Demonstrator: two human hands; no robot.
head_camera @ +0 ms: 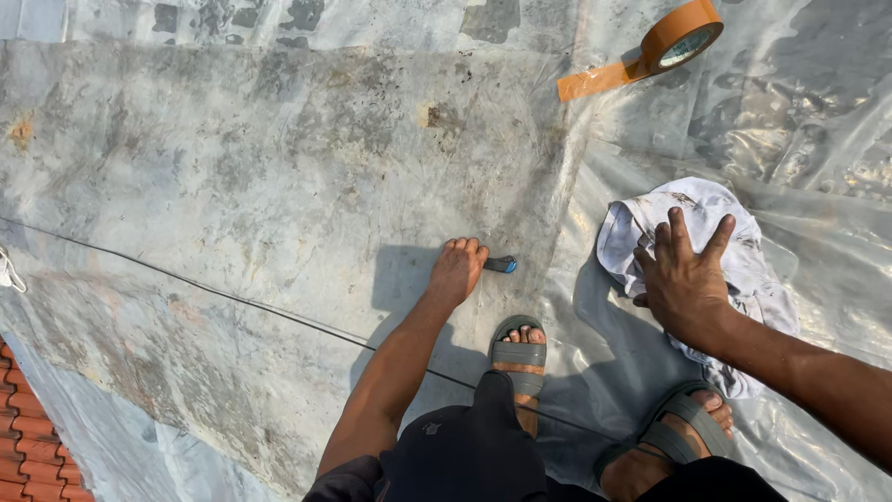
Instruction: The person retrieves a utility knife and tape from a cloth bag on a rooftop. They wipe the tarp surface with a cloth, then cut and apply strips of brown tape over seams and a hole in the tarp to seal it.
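My left hand (455, 270) rests low on the plastic sheet (279, 186), fingers closed around a small tool with a dark handle and blue tip (502, 265) that pokes out to the right. My right hand (683, 279) lies flat with fingers spread on a crumpled white, stained rag (650, 218), pressing it against the sheet. Both my feet in grey sandals (518, 358) stand just below the hands.
A roll of orange-brown tape (681, 35) with a loose strip (599, 81) lies at the top right. A thin dark cord (214, 293) runs diagonally across the sheet. Red roof tiles (28, 437) show at the bottom left edge.
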